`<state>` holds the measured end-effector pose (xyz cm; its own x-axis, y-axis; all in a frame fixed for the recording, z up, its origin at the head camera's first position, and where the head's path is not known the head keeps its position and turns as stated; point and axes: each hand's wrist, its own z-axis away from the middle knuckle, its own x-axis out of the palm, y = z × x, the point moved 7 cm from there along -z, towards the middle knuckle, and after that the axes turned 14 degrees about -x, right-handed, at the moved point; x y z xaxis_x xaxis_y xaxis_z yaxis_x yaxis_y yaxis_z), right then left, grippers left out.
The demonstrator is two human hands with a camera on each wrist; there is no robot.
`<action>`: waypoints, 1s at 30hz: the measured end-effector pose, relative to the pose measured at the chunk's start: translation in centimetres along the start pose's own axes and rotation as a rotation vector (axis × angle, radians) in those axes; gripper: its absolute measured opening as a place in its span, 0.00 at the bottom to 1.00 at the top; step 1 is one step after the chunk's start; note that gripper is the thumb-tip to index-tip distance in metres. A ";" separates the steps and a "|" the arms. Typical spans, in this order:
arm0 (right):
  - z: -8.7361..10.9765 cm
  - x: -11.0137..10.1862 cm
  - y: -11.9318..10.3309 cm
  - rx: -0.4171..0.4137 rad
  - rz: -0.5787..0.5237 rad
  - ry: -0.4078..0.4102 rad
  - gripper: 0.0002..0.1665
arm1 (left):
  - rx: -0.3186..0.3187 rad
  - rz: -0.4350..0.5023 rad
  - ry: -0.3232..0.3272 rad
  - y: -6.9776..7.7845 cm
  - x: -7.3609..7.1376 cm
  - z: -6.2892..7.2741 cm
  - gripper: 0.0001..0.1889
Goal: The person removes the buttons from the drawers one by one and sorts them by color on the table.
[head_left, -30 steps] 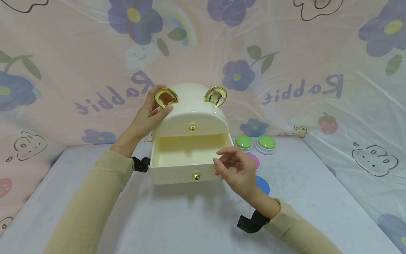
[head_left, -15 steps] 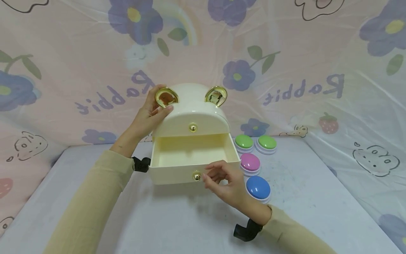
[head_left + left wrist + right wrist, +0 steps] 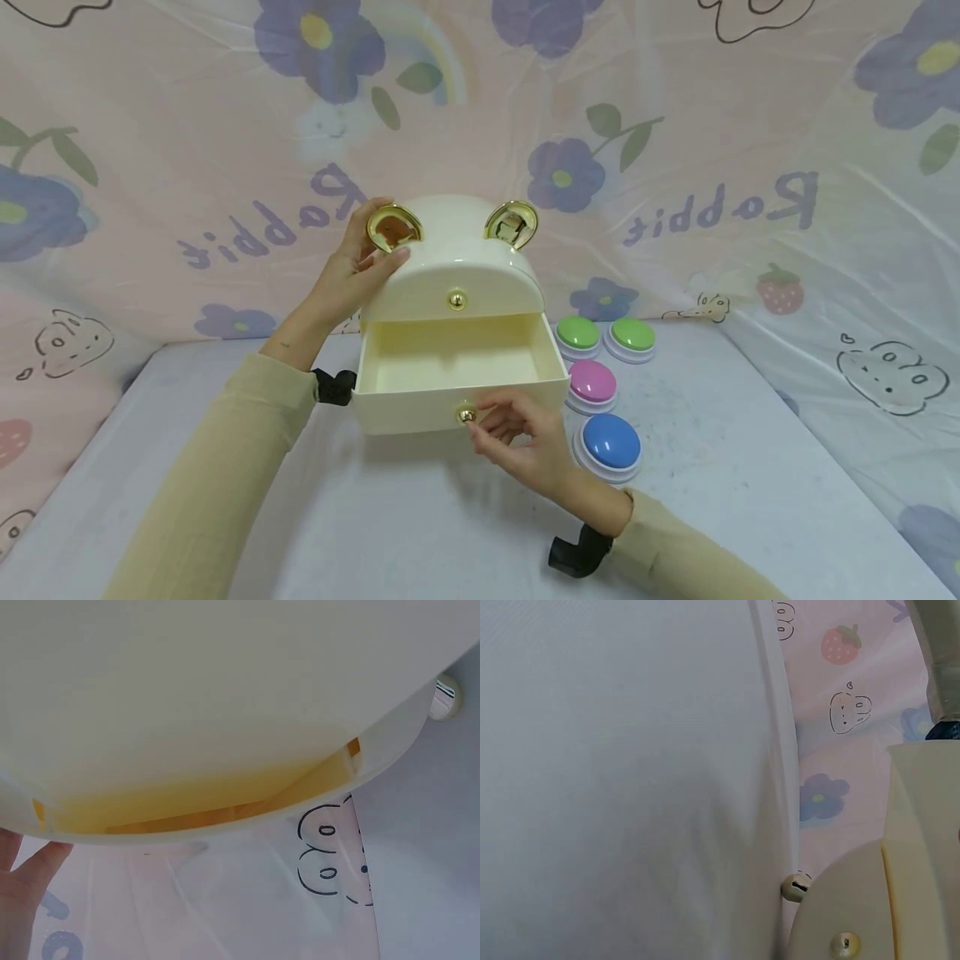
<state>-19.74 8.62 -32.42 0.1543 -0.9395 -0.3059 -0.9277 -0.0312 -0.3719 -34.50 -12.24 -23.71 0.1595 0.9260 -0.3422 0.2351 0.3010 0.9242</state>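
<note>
A cream storage box with two gold-rimmed ears stands mid-table, its lower drawer pulled out and bare inside. The upper drawer is closed. My left hand grips the top left of the box around the ear, thumb in front and fingers behind. In the left wrist view, fingertips of this hand touch the box's rim. At the lower drawer's gold knob, my right hand has thumb and forefinger apart at its right side, the knob still showing. The right wrist view does not show this hand.
Right of the box stand two green push buttons, a pink one and a blue one, all on white bases. A printed cloth hangs behind the white table.
My right hand has moved left and down from the drawer's right rim to the lower knob, uncovering the pink and blue buttons. The left hand and the box have stayed put.
</note>
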 end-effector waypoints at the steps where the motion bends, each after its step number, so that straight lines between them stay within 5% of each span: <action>1: 0.1 0.1 0.1 0.006 0.002 -0.001 0.21 | 0.006 0.002 -0.002 0.0 0.0 0.0 0.33; 30: 0.0 0.2 0.9 0.023 0.116 0.042 0.18 | -0.014 0.007 -0.015 0.1 0.1 0.2 0.33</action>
<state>-20.56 8.37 -32.84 0.0315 -0.9499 -0.3110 -0.9303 0.0859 -0.3567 -34.28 -12.18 -23.72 0.1753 0.9246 -0.3383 0.2204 0.2980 0.9288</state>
